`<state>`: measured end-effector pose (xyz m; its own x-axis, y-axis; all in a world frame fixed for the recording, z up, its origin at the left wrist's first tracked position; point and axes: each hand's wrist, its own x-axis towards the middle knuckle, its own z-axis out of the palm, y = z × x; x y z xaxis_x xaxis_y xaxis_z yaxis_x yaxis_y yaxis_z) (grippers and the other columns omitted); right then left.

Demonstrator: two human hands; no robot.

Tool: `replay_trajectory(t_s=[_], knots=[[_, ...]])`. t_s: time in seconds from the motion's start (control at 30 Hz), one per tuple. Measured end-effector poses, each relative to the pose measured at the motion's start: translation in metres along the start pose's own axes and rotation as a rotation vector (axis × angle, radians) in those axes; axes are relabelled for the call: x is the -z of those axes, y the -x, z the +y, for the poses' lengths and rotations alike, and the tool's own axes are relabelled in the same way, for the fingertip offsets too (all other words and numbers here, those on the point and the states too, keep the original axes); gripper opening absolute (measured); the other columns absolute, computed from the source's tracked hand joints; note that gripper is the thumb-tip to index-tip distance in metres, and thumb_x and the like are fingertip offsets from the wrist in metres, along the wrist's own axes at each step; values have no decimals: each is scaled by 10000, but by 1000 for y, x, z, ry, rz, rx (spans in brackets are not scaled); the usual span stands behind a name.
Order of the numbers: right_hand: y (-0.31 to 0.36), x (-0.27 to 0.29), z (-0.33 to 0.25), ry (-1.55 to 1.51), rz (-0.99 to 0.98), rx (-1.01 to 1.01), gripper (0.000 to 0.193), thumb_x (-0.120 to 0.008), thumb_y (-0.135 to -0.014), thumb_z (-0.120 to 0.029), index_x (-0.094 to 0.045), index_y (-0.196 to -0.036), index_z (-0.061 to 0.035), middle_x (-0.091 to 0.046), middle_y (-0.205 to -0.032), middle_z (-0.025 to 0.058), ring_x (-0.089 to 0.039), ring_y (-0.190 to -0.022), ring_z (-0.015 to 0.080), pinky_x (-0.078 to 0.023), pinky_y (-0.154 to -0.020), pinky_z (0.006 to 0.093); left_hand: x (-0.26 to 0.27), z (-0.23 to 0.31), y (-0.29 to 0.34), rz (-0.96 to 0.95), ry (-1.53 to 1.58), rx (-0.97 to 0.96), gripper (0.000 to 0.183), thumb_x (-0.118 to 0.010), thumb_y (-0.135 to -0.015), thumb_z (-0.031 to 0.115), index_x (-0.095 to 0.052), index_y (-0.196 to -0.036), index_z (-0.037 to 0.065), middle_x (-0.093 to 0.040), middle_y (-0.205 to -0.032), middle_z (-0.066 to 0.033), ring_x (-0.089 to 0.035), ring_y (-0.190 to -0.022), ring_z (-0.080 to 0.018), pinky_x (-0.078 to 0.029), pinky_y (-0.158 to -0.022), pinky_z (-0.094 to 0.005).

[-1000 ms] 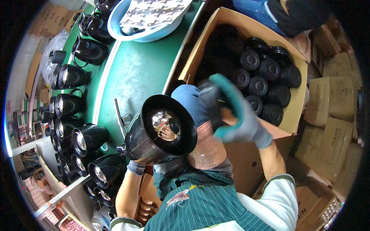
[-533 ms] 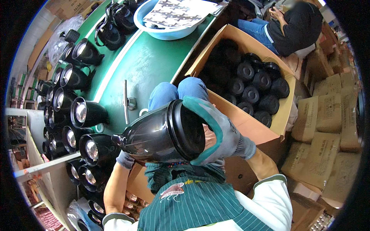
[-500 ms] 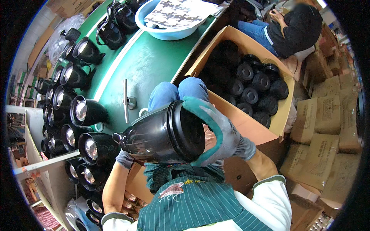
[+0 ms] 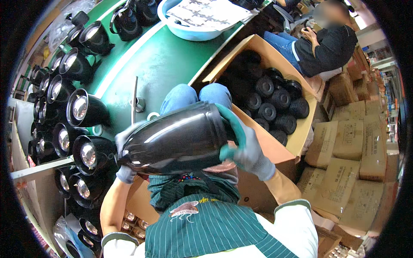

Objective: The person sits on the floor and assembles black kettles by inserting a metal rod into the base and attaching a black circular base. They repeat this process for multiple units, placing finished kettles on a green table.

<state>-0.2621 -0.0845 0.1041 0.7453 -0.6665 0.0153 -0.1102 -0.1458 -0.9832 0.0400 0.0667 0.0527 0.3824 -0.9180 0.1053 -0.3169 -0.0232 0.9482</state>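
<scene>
Jug (image 4: 176, 137) turned sideways — mouth hidden (gloved hands).

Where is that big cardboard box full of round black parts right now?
In the head view, the open cardboard box sits on the person's right, just beyond the gloved right hand and beside the green table.
</scene>
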Motion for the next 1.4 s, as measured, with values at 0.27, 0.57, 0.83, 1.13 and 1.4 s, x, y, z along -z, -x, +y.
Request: replay_trajectory(t_s=[0.27, 0.57, 0.83, 1.13, 1.4], knots=[[13, 12, 7, 278, -218, -137, 1002, -685, -906, -605, -282, -1598, -1, -435, -1552, 269, -451, -1448, 288, -375, -1180, 369, 24, 26, -12, 10, -257, -151, 300, -722, -845, 132, -760, -1103, -16, -777, -996, -141, -759, -905, -215, -592, -857, -318], [2, -42, 44, -106, 10, 86, 1084, -679, -853, -524, -154, -1630, 22, -204, -1682, 236, -270, -1537, 340, -215, -1256, 435, 15, 29, -2, 81, -81, -150, 327, -682, -880, 194, -761, -1133, 2, -775, -1070, -120, -748, -1000, -226, -579, -923, -350], [3, -33, 50, 570, -314, 271, 1110, -619, -909, -649, -76, -1655, -33, -63, -1714, 236, -113, -1585, 377, -129, -1277, 460, 36, 20, 1, 97, -186, -216, 275, -704, -865, 97, -756, -1113, -9, -782, -990, -126, -765, -911, -223, -601, -846, -332], [8, -46, 52, -270, -11, 32, 915, -613, -939, -484, -220, -1623, -21, -323, -1624, 206, -370, -1471, 340, -298, -1225, 432, 32, 36, -9, 191, -409, -583, 378, -761, -789, 219, -773, -1092, -8, -782, -1011, -155, -772, -934, -270, -602, -855, -364], [-4, -31, -8, 466, -88, 397, 1040, -494, -971, -689, -132, -1641, 19, -108, -1695, 288, -207, -1560, 406, -200, -1250, 471, 18, -21, 3, 17, -12, -218, 272, -683, -936, 119, -740, -1165, -17, -764, -1033, -67, -719, -881, -141, -614, -791, -314]])
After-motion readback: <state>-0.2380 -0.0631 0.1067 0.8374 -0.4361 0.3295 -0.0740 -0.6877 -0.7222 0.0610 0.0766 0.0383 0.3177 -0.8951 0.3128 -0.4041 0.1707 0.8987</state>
